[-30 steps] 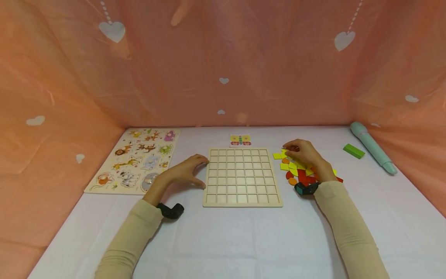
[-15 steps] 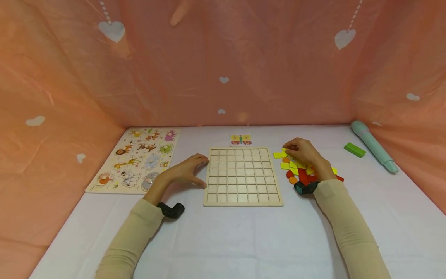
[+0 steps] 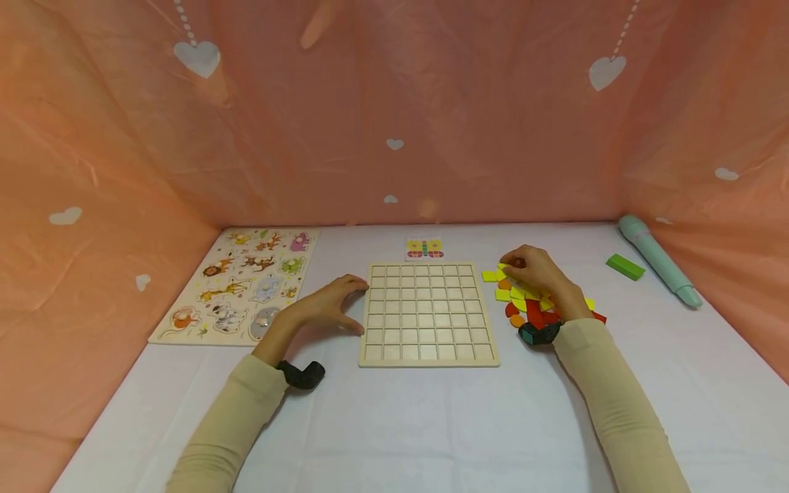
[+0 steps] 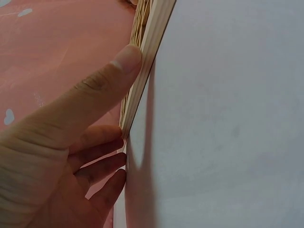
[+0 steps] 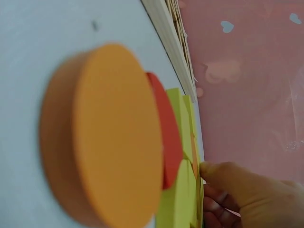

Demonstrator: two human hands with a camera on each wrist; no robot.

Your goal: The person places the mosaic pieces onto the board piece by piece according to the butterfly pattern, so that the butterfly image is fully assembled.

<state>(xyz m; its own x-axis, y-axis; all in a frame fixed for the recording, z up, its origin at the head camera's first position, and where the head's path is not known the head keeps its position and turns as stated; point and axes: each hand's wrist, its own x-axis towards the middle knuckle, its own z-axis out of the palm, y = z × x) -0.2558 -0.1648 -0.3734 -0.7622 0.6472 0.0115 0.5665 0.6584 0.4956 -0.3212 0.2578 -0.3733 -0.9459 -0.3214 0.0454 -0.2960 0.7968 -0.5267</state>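
Observation:
A square wooden grid board [image 3: 427,313] lies in the middle of the table. My left hand [image 3: 323,305] touches its left edge, thumb near the front corner and fingers farther back. In the left wrist view, the thumb [image 4: 128,59] rests against the board's side. My right hand [image 3: 537,270] is over a pile of coloured pieces right of the board. Its thumb and index finger pinch a yellow tile [image 3: 502,268] at the far side of the pile. An orange round piece [image 5: 118,137] is large in the right wrist view, with a red piece [image 5: 167,130] behind it.
A small butterfly picture card [image 3: 424,248] lies behind the board. An animal puzzle board [image 3: 231,287] is at the left. At the right are a green block [image 3: 625,267] and a mint-green microphone-shaped thing [image 3: 659,260]. A pink curtain [image 3: 419,109] hangs behind the table.

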